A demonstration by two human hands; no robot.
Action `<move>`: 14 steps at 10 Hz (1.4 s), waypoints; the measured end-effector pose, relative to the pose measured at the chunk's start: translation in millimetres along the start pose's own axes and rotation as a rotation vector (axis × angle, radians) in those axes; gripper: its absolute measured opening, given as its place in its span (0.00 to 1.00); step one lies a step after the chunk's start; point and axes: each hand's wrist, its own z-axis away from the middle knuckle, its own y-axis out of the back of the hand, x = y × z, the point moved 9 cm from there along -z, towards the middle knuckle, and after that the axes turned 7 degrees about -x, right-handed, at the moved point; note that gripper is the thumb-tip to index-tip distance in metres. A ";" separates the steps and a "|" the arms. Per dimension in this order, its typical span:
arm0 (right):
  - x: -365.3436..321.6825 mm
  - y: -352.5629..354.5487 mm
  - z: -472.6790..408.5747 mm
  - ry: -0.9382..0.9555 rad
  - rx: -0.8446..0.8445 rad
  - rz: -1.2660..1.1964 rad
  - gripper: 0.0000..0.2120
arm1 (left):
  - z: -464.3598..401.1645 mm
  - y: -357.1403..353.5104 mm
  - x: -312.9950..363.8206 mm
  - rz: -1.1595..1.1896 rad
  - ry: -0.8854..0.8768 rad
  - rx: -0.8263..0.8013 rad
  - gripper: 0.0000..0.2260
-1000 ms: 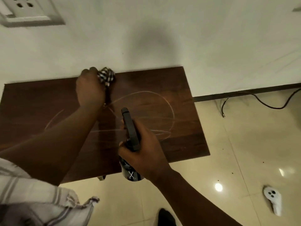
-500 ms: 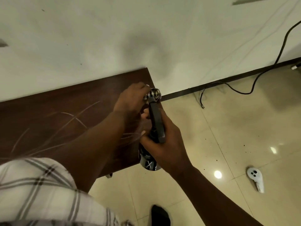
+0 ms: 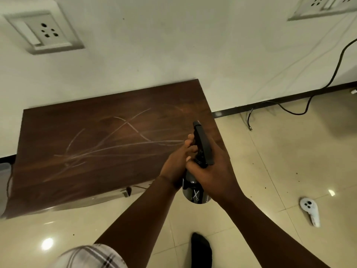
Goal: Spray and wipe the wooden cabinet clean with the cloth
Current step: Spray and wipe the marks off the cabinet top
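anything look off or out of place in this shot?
Yes. The wooden cabinet top carries pale curved streaks across its middle, scratches or residue, can't tell which. A white controller lies loose on the floor tiles at right, and a cable trails there with a free end. No cloth is visible.

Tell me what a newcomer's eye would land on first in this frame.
Probably the black spray bottle at centre, held in both the right hand and left hand over the right end of the dark wooden cabinet. Next, the pale curved streaks across its top, then the white controller on the tiled floor at right.
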 end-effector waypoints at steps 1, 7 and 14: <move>-2.7 -15.7 8.6 -0.005 -0.002 -0.005 0.22 | 13.9 10.5 -5.4 -0.030 -0.030 0.044 0.09; -34.2 -134.9 18.4 0.005 -0.144 -0.083 0.21 | 195.3 237.1 -148.1 -0.601 0.515 0.718 0.13; 6.1 -54.0 -26.0 -0.052 -0.068 -0.107 0.17 | 15.7 88.4 -66.2 -0.366 0.082 0.220 0.14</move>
